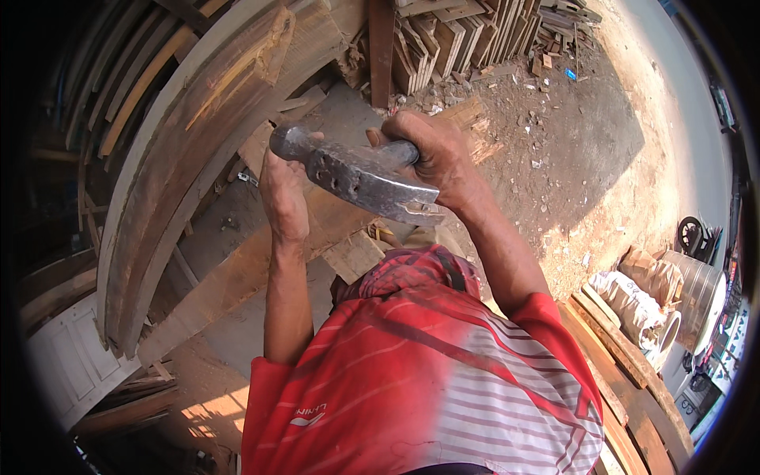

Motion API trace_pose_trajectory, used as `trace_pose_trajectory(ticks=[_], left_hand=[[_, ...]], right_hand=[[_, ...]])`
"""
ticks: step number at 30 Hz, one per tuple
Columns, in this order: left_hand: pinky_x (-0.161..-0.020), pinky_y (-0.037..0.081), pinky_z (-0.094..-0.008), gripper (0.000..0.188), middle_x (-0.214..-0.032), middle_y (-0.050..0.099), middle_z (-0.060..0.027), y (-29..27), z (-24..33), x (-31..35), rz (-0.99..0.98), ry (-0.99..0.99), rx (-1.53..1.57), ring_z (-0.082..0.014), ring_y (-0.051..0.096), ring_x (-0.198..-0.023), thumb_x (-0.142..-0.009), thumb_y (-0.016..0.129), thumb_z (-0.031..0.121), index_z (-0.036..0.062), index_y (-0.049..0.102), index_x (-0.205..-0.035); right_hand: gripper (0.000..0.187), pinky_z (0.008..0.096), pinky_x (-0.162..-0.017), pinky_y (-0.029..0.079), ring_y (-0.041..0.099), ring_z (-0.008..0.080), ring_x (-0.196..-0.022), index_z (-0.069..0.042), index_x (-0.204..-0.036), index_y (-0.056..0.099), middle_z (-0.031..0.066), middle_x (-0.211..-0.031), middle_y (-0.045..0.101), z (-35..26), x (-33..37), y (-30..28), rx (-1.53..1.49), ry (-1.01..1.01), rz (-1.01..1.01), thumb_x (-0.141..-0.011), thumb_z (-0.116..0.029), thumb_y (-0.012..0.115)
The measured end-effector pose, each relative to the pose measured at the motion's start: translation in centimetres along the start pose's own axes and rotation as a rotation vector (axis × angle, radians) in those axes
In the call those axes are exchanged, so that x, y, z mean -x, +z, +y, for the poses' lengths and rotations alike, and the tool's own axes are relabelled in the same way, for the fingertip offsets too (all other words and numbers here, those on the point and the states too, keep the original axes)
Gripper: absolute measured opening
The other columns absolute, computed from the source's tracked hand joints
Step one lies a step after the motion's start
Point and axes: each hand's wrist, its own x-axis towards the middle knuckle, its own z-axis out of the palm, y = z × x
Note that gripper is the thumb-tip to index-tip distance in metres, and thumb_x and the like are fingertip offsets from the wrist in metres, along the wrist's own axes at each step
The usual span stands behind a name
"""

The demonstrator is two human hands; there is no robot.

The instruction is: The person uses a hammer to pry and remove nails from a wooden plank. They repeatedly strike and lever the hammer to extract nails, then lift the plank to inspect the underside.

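A claw hammer is gripped by its dark handle in my right hand, fingers wrapped round. The worn metal head lies across the view, its round striking face at the left and its split claw at the right. My left hand is raised beside a wooden board, just under the striking face. Its fingers look closed, but the hammer head hides most of them, and what they hold cannot be made out. A brown plank runs diagonally past my left forearm.
A large curved timber sweeps along the left side. Stacked wood pieces stand at the far side, beside debris-strewn ground. Long planks lie at the lower right near a bucket. A white panelled door rests at lower left.
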Motion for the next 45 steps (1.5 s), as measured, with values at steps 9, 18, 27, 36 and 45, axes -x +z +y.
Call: trace_pose_trajectory(ticks=[9,18,27,36,45], left_hand=[[-0.101,0.048,-0.0421,0.056,-0.117,0.069,-0.0185,5.8,13.8,-3.0,-0.117,0.715,-0.471,-0.0291,0.066,-0.112,-0.095,0.065,0.04,-0.0031,0.06,-0.13],[-0.063,0.047,-0.0462,0.02,-0.075,0.063,-0.0153,4.8,16.7,-1.8,-0.414,0.379,-0.8,-0.0357,0.062,-0.065,-0.088,0.059,0.021,0.0019,0.064,-0.082],[-0.057,0.048,-0.0425,0.033,-0.068,0.06,-0.0149,-2.2,10.1,1.3,-0.329,0.183,-0.589,-0.0322,0.062,-0.058,-0.091,0.05,0.028,-0.0007,0.063,-0.08],[-0.05,0.037,-0.0391,0.039,-0.061,0.053,-0.0073,-1.4,8.5,4.6,-0.339,0.471,-0.663,-0.0256,0.054,-0.049,-0.097,0.053,0.037,0.0042,0.064,-0.079],[-0.055,0.045,-0.035,0.039,-0.073,0.066,-0.0108,4.6,14.8,-2.3,-0.256,0.723,-0.679,-0.0229,0.061,-0.059,-0.098,0.055,0.033,-0.0016,0.071,-0.088]], right_hand=[[0.022,0.0487,-0.063,0.05,0.067,0.0392,-0.075,-0.007,-0.093,0.062,0.0133,-0.079,0.067,0.0,-0.9,0.0,-0.068,0.01,-0.16,-0.076,-0.009,0.076],[0.022,0.0506,-0.063,0.05,0.068,0.0406,-0.077,-0.009,-0.095,0.062,0.0118,-0.084,0.068,0.0,-0.6,0.3,-0.041,0.012,-0.349,-0.078,-0.013,0.074],[0.024,0.0487,-0.066,0.054,0.07,0.0364,-0.08,-0.01,-0.102,0.065,0.0122,-0.082,0.069,0.4,-0.6,4.9,0.196,-0.075,-0.677,-0.081,-0.017,0.071],[0.02,0.0476,-0.064,0.056,0.072,0.0345,-0.075,-0.009,-0.099,0.063,0.0112,-0.082,0.064,-0.5,2.2,3.6,0.205,-0.12,-0.695,-0.083,-0.02,0.069],[0.022,0.045,-0.06,0.049,0.064,0.0366,-0.069,-0.007,-0.089,0.06,0.0149,-0.074,0.062,-0.7,-0.1,0.8,-0.006,0.075,-0.244,-0.076,-0.014,0.077]])
